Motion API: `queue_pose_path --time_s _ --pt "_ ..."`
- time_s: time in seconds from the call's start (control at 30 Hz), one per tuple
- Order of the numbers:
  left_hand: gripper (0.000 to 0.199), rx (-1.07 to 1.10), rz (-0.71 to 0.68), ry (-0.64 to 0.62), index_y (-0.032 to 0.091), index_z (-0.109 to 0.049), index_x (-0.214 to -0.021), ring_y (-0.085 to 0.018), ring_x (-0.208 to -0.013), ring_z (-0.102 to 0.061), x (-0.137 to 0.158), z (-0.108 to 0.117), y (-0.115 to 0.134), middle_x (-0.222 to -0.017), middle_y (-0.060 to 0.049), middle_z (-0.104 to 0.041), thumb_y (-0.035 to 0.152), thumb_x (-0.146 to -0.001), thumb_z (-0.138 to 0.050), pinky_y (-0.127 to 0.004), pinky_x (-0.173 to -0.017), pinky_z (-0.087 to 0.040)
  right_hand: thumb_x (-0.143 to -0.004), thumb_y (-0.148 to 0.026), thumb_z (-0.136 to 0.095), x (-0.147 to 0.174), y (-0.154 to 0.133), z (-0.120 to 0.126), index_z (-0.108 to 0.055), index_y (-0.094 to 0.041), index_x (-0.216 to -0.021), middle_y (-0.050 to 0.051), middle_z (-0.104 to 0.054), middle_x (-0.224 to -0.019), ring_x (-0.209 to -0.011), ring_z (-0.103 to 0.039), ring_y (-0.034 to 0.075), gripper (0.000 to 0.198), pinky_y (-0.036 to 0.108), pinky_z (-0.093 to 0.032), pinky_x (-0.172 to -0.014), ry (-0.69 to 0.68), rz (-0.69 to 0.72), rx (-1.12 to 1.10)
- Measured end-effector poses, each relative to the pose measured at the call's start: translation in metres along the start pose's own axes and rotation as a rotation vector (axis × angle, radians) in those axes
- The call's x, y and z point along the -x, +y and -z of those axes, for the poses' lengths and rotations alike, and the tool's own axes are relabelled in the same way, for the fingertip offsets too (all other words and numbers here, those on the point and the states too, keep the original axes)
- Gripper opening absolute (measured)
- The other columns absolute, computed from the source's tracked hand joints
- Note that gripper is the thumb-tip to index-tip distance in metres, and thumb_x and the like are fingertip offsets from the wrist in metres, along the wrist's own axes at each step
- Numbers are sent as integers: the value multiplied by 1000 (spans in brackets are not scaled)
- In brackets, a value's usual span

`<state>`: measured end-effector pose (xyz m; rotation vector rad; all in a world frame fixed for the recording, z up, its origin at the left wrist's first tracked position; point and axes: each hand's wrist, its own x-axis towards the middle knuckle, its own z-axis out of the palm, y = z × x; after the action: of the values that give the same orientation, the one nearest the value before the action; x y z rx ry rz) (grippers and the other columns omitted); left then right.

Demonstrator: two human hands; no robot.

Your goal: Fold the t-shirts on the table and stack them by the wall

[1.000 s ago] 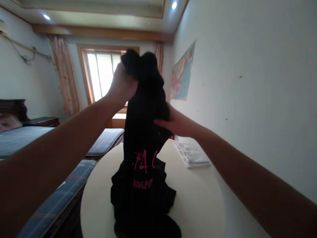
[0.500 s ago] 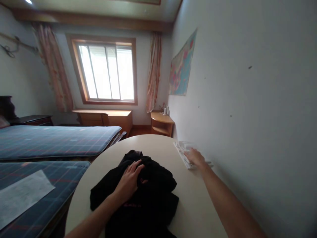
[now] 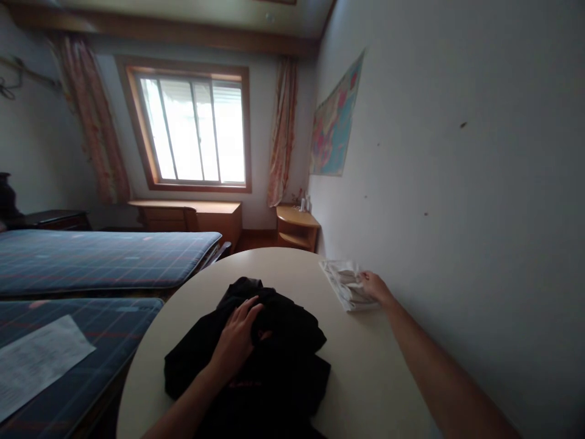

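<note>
A bunched black garment (image 3: 283, 366) with small reddish lettering lies on the round, cream-coloured table (image 3: 365, 372). On top of it rests my left hand (image 3: 237, 338), palm down, its fingers stretched over the cloth and slightly bent. Near the wall, at the table's far right edge, lies a flat, crinkled white packet (image 3: 345, 283) that looks like thin plastic. My right hand (image 3: 375, 286) is at the packet's right side with fingers curled closed on its edge; the fingertips are partly hidden.
To the left are beds with blue plaid mattresses (image 3: 105, 256), and a sheet of paper (image 3: 41, 360) lies on the nearer one. A white wall (image 3: 457, 274) runs close along the right. Beyond the table stand a corner shelf (image 3: 297, 216) and a wooden desk (image 3: 214, 210).
My right hand has moved right across the white packet to its side, uncovering more of its surface. My left hand stays on the black garment.
</note>
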<state>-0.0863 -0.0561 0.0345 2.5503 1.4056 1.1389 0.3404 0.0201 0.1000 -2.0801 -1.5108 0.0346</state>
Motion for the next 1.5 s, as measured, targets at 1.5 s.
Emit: queue_pose_path --time_s 1.5 --pt "90 276 -248 170 23 -18 -147 -40 -133 -45 -73 101 247 -153 -21 -29 36 -77 -74 -52 -91 -55 -88 -41 -59 91 -244 269 -74 -14 -92 7 -71 -83 -81 -65 20 31 32 -52 -76 207 600 -403"
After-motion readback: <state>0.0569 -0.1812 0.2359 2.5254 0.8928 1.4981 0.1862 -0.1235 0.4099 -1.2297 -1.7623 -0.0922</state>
